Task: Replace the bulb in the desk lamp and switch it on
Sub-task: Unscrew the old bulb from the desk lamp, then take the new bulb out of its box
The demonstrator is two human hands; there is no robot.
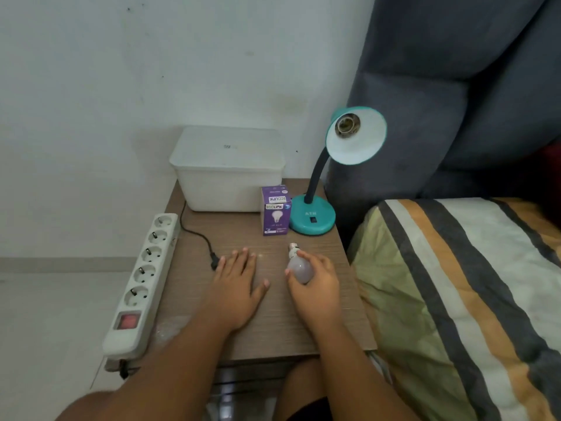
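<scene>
A teal desk lamp [312, 218] stands at the back right of the wooden bedside table [273, 326]. Its shade [355, 138] faces me and the socket [346, 124] inside holds no bulb. My right hand [315, 284] grips a white bulb [299, 267] low over the table, its screw base pointing away from me. My left hand [239, 284] lies flat on the tabletop with fingers spread, holding nothing. A purple bulb box [275, 210] stands next to the lamp base. The lamp's black plug [214, 262] lies loose by my left fingertips.
A white power strip [142, 284] with a red switch runs along the table's left edge. A white lidded plastic box [227, 168] sits at the back. A bed with a striped cover [455, 299] and a dark headboard [455, 101] borders the right side.
</scene>
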